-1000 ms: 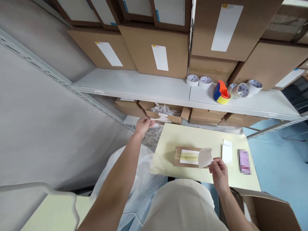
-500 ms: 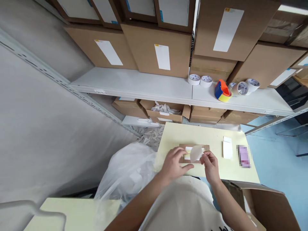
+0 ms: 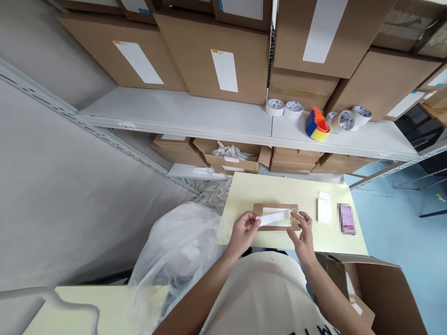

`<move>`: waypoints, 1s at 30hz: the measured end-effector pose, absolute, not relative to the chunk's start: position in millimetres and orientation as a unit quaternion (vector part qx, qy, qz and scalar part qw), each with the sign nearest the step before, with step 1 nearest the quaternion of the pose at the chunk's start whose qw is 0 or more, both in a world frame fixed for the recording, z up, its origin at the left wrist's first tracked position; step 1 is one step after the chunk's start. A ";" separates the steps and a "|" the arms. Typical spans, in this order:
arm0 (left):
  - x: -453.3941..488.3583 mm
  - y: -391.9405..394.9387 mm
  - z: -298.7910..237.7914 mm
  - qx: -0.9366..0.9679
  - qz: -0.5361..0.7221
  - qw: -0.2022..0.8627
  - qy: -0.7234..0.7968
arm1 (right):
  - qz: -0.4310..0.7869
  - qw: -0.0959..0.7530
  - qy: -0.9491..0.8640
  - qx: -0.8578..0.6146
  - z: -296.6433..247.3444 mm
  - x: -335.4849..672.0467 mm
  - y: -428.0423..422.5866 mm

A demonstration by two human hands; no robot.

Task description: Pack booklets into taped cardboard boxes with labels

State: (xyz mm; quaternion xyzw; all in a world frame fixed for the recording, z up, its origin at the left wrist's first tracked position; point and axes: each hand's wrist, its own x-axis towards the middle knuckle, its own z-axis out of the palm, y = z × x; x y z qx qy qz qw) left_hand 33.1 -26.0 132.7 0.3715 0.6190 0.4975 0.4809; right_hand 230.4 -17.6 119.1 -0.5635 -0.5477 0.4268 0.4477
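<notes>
A small brown cardboard box point(image 3: 258, 208) lies on the pale yellow table, with a white label point(image 3: 279, 224) on its top. Across it stretches a narrow white paper strip point(image 3: 274, 217), slightly raised above the label. My left hand point(image 3: 244, 232) pinches the strip's left end between thumb and fingers. At the other end, my right hand point(image 3: 303, 235) has its thumb and fingers apart, with the fingertips close to the strip; whether they touch it is unclear.
White paper slips point(image 3: 324, 208) and a blurred purple item point(image 3: 347, 218) lie to the right. A clear plastic bag point(image 3: 174, 251) stands left, an open carton point(image 3: 384, 284) lower right. Tape rolls point(image 3: 293, 110) and a tape dispenser point(image 3: 317, 124) rest on the shelf point(image 3: 209, 109) ahead.
The white paper, earlier curled in my right hand, is now stretched out with its left end in my left hand. My left hand has closed; my right fingers have spread. The view shifted slightly.
</notes>
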 end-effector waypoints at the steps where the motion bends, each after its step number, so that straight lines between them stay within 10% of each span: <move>1: 33.2 -25.3 132.0 0.352 0.495 0.504 0.615 | 0.437 0.440 -0.546 -0.563 117.6 236.1 -15.7; 30: 54.6 16.3 55.6 0.367 0.168 0.453 0.795 | 0.501 0.231 -0.537 -0.638 44.5 262.9 40.1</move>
